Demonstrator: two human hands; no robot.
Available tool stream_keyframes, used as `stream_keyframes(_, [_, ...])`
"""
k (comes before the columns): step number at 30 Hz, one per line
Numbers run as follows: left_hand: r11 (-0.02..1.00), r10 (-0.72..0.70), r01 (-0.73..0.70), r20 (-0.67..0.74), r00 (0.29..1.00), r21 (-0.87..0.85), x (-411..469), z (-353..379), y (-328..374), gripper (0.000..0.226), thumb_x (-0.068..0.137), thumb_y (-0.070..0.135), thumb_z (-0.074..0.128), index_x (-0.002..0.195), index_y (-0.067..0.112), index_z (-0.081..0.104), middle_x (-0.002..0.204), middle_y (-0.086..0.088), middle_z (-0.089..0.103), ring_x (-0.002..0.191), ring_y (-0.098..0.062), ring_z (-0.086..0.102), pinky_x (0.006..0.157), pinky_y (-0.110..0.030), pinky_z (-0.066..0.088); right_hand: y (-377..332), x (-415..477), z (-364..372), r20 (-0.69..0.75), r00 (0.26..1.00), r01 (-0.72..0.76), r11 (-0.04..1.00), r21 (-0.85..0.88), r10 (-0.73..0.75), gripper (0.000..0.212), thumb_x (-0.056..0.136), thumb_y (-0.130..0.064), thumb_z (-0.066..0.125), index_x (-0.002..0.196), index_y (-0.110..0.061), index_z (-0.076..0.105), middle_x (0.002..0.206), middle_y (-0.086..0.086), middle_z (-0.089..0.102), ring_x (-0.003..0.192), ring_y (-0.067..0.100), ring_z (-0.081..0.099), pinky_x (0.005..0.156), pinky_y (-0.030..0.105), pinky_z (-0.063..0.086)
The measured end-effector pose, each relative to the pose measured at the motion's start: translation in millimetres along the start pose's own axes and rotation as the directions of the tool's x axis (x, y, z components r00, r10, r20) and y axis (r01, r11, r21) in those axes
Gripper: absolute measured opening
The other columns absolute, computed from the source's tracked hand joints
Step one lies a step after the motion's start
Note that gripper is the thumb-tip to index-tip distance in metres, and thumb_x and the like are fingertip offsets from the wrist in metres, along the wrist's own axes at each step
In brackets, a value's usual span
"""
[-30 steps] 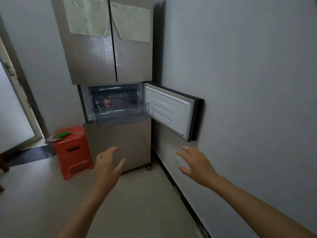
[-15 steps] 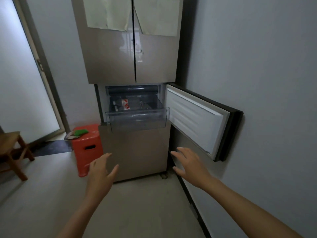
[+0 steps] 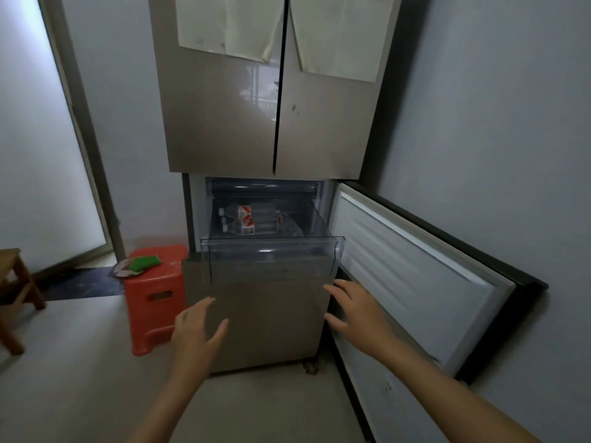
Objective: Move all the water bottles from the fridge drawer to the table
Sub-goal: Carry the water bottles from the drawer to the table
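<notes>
- Both hands are nearer the fridge than half a second ago, and the fridge fills more of the view.
- The left hand (image 3: 195, 330) holds nothing. Its fingers are straight and slightly spread, the thumb is out to the side, and the palm is turned toward the lower fridge front.
- The right hand (image 3: 358, 310) is likewise empty. Its fingers are loosely spread and reach forward, just below the drawer's right corner and beside the open door's inner edge.
- The clear plastic fridge drawer (image 3: 271, 257) stands pulled out. Its front wall is above both hands, and neither hand touches it.
- The clear plastic water bottles with red-and-white labels (image 3: 252, 219) lie on their sides in the back left part of that drawer, stacked, with their caps pointing left. I cannot tell how many there are.
- The tall beige metallic fridge (image 3: 224, 123) has its two upper doors closed, with pale paper sheets (image 3: 230, 24) hanging on them.
- The small compartment door with a white ribbed lining (image 3: 415, 276) is swung wide to the right, toward the grey wall (image 3: 511, 123).
- A red plastic stool (image 3: 153, 302) stands just left of the fridge on the pale floor. On it a green item (image 3: 144, 263) rests on a round, plate-like object.
- A brown wooden stool (image 3: 16, 282) shows at the left edge, well apart from the hands.
</notes>
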State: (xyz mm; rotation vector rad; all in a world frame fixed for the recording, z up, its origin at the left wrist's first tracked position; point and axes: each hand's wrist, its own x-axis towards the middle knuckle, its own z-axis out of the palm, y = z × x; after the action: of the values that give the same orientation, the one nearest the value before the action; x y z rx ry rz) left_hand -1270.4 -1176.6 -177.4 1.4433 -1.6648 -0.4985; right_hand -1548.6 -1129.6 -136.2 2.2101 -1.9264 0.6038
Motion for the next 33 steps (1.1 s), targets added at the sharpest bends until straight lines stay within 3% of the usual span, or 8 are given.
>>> stream_keyframes(5, [0.997,0.005,-0.009,0.048,0.999,0.08,21.4,43.1,-10.8,0.042,0.074,0.008,0.073,0.113,0.0,0.06,0.11,-0.02,0.064,0.104,-0.038,0.051,0.091,-0.045,0.04,29.1,22.6,24.8,0.091,0.995,-0.046,0.999,0.024,0.044,0.055,0.086,-0.034,0.056,0.136,-0.017,0.041,0.14,0.01,0.04,0.131,0.025,0.035,0.104,0.041,0.034])
stream_keyframes(10, [0.994,0.002,-0.006,0.045,0.999,0.105,55.0,86.0,4.1,0.043,0.075,0.018,0.069,0.113,-0.001,0.06,0.115,-0.018,0.062,0.109,-0.039,0.051,0.093,-0.042,0.039,72.2,63.7,35.1,0.13,0.99,-0.059,0.995,0.08,0.048,0.055,0.092,-0.036,0.049,0.141,-0.022,0.029,0.148,0.004,0.026,0.137,0.018,0.021,0.109,0.033,0.022])
stream_keyframes(14, [0.989,-0.006,0.008,-0.011,1.0,0.149,95.4,117.7,26.8,0.049,0.071,0.027,0.061,0.112,0.0,0.061,0.115,-0.018,0.063,0.109,-0.041,0.052,0.092,-0.045,0.041,109.9,110.2,42.0,0.128,0.992,-0.028,0.994,0.105,0.014,0.054,0.091,-0.036,0.05,0.14,-0.02,0.033,0.146,0.006,0.031,0.135,0.021,0.027,0.109,0.038,0.027])
stream_keyframes(16, [0.988,-0.017,0.019,-0.013,1.0,0.153,107.1,122.6,37.5,0.043,0.077,0.019,0.068,0.116,0.003,0.058,0.12,-0.015,0.06,0.115,-0.037,0.048,0.096,-0.043,0.039,116.9,126.3,44.6,0.066,0.998,0.003,0.994,0.111,-0.011,0.053,0.087,-0.036,0.053,0.135,-0.016,0.043,0.139,0.012,0.041,0.129,0.029,0.038,0.103,0.045,0.036])
stream_keyframes(21, [0.985,-0.062,0.07,-0.055,0.997,0.156,126.5,148.9,53.4,0.045,0.078,0.025,0.063,0.119,0.008,0.056,0.122,-0.009,0.058,0.119,-0.031,0.045,0.097,-0.039,0.037,140.3,169.5,64.5,0.156,0.984,0.059,0.986,0.158,-0.084,0.055,0.091,-0.04,0.044,0.14,-0.019,0.033,0.147,0.008,0.03,0.136,0.023,0.025,0.109,0.04,0.022])
stream_keyframes(26, [0.972,-0.152,0.162,-0.073,0.986,0.171,138.3,154.8,39.9,0.042,0.081,0.017,0.066,0.121,0.013,0.054,0.123,-0.007,0.054,0.115,-0.026,0.047,0.097,-0.038,0.041,144.1,201.1,95.2,0.178,0.976,0.082,0.973,0.216,-0.122,0.075,0.077,-0.058,0.019,0.137,-0.019,0.039,0.144,0.009,0.036,0.134,0.025,0.031,0.106,0.041,0.028])
stream_keyframes(29, [0.966,-0.182,0.194,-0.083,0.98,0.17,153.4,152.0,28.2,0.04,0.08,0.012,0.066,0.119,0.014,0.055,0.122,-0.007,0.054,0.109,-0.026,0.053,0.095,-0.043,0.044,144.9,220.6,105.8,0.259,0.955,0.082,0.97,0.23,-0.143,0.061,0.088,-0.051,0.029,0.142,-0.022,0.027,0.15,0.003,0.023,0.139,0.018,0.017,0.11,0.034,0.018])
stream_keyframes(33, [0.98,-0.101,0.123,-0.143,0.985,0.156,185.8,154.0,13.8,0.033,0.078,0.005,0.067,0.111,0.006,0.061,0.117,-0.012,0.059,0.112,-0.029,0.05,0.095,-0.041,0.042,146.8,248.7,120.2,0.269,0.952,0.087,0.97,0.228,-0.149,0.056,0.093,-0.048,0.033,0.143,-0.024,0.026,0.15,0.001,0.021,0.139,0.017,0.016,0.11,0.033,0.017])
